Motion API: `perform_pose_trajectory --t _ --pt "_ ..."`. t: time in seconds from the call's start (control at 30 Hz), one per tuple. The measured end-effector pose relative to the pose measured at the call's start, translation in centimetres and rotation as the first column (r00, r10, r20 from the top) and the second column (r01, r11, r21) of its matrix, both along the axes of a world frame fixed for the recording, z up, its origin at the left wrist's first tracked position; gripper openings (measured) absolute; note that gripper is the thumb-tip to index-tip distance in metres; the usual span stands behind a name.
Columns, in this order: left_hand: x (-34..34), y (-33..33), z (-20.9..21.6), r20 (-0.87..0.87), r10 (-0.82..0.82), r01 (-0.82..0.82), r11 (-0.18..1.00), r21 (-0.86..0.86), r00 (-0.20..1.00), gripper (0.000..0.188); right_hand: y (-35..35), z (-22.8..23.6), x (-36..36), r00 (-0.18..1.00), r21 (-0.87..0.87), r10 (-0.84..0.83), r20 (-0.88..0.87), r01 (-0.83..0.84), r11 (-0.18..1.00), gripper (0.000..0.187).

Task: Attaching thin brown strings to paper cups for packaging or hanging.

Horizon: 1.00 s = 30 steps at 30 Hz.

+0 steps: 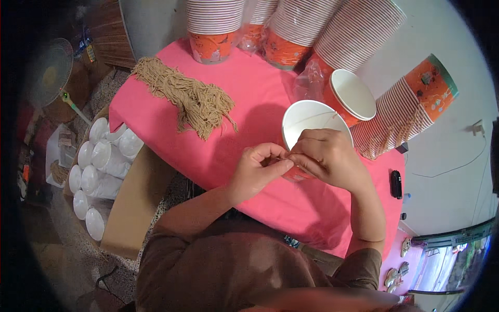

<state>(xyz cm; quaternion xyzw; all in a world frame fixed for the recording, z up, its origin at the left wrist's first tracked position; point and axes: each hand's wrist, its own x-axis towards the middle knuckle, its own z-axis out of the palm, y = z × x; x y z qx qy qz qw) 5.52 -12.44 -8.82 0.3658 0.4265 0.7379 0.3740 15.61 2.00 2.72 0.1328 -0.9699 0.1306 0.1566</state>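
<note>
A white-lined paper bucket with an orange printed outside stands right in front of me, tilted a little. A thin tan cord crosses its opening at the far rim. On the bucket's near side, my left hand and my right hand meet fingertip to fingertip. Both pinch what looks like the cord's end, mostly hidden between the fingers. My right hand covers part of the bucket's rim. Left of the bucket lies a heap of loose tan cords on the pink cloth.
Tall stacks of paper buckets line the table's far edge, some in clear plastic. More buckets lie at right, beside a leaning stack with cords. A black object sits at the right edge. A carton of wrapped white cups stands lower left.
</note>
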Motion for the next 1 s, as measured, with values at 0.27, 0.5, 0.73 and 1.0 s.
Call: perform_pose_trajectory --t 0.27,0.5,0.73,1.0 --pt "0.0 0.6 -0.3 -0.420 0.427 -0.337 0.901 0.272 0.801 0.011 0.6 -0.6 -0.4 0.974 -0.221 0.013 0.228 0.038 0.975 0.019" --pt "0.8 0.6 -0.3 -0.309 0.431 -0.368 0.898 0.242 0.847 0.009 0.5 -0.5 -0.4 0.946 -0.304 -0.020 0.323 0.124 0.945 0.021" --pt "-0.1 -0.1 -0.5 0.411 -0.126 0.067 0.986 0.154 0.903 0.004 -1.3 0.3 1.0 0.949 -0.400 -0.156 0.274 0.260 0.879 0.015" --pt "-1.2 -0.2 -0.6 0.632 -0.449 0.393 0.888 0.238 0.632 0.004 -1.3 -1.5 0.9 0.988 -0.424 -0.122 0.096 0.151 0.893 0.017"
